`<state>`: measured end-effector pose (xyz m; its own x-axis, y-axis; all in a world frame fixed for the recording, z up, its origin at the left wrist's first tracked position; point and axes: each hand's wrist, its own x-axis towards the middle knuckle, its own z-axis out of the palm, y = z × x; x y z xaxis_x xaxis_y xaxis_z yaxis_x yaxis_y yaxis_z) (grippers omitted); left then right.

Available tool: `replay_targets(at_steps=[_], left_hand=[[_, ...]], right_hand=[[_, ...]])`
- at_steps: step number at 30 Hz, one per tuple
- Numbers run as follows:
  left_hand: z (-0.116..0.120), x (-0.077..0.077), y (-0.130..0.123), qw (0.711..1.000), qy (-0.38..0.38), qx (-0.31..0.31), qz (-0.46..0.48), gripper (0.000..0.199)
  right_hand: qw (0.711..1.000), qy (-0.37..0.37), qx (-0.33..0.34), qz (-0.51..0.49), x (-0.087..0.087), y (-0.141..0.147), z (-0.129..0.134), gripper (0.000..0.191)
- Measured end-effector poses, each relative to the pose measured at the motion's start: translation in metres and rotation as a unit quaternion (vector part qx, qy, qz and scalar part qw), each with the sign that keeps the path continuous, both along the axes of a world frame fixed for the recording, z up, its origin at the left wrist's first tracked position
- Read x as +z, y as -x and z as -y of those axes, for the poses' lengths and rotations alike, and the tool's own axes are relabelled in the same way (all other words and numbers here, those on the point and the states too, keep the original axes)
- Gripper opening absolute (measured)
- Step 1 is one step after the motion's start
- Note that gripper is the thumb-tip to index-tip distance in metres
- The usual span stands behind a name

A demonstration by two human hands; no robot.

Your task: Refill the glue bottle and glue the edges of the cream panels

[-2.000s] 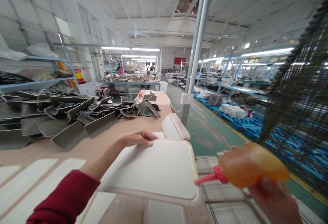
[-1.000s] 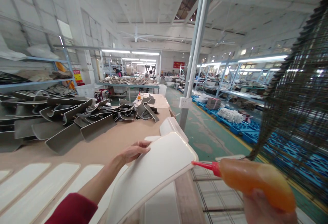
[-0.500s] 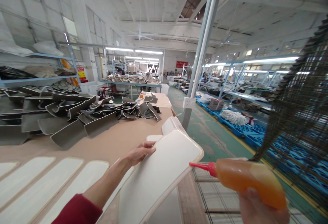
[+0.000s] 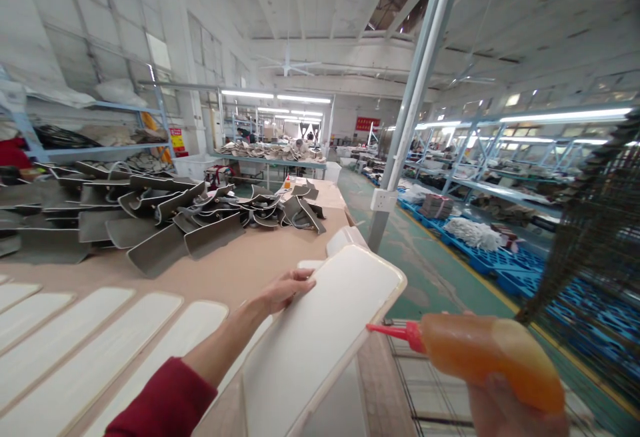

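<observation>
My left hand (image 4: pixel 286 290) grips the left edge of a white panel (image 4: pixel 325 323) with rounded corners, tilted up above the table's edge. My right hand (image 4: pixel 510 403), low at the right, is wrapped round a squeeze bottle (image 4: pixel 480 350) of amber liquid. The bottle lies nearly level, and its red nozzle (image 4: pixel 395 332) points left, with the tip at the panel's right edge. Several similar white panels (image 4: pixel 135 330) lie in a row on the brown table (image 4: pixel 235 263) at the left.
Curved grey pieces (image 4: pixel 160 243) are heaped across the back left of the table. A metal post (image 4: pixel 410 103) stands beyond the panel. Dark netting (image 4: pixel 590 223) hangs at the right, near blue pallets (image 4: pixel 530 270). A red sleeve (image 4: pixel 13 153) shows at the far left.
The view has turned slightly left, so the scene sits further right. The nozzle tip is now lower along the panel's right edge. Both hands keep their hold.
</observation>
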<state>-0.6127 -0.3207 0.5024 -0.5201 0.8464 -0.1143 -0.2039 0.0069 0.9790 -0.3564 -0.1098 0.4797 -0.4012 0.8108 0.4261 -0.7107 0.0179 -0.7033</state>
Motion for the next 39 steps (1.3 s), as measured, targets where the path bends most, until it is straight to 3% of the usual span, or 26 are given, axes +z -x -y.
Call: replay_targets(at_steps=[6, 13, 19, 23, 39], left_hand=[[0.002, 0.004, -0.002, 1.0, -0.01, 0.006, 0.013, 0.059], [-0.001, 0.003, 0.003, 0.999, -0.003, 0.028, 0.028, 0.057], [-0.008, 0.006, 0.005, 0.999, 0.0, 0.023, 0.033, 0.062], [-0.014, 0.008, 0.008, 0.999, 0.001, 0.021, 0.03, 0.067], [-0.041, 0.012, 0.028, 0.996, 0.023, 0.064, 0.062, 0.053]], right_hand=[[1.0, 0.005, 0.024, 0.019, -0.002, 0.002, 0.006, 0.053], [0.999, 0.0, 0.037, 0.017, -0.004, 0.004, 0.009, 0.041], [0.999, 0.006, 0.03, 0.032, -0.004, 0.006, 0.012, 0.056], [0.999, 0.004, 0.027, 0.036, -0.009, 0.006, 0.013, 0.052], [0.996, 0.051, 0.065, 0.026, -0.025, -0.002, 0.009, 0.058]])
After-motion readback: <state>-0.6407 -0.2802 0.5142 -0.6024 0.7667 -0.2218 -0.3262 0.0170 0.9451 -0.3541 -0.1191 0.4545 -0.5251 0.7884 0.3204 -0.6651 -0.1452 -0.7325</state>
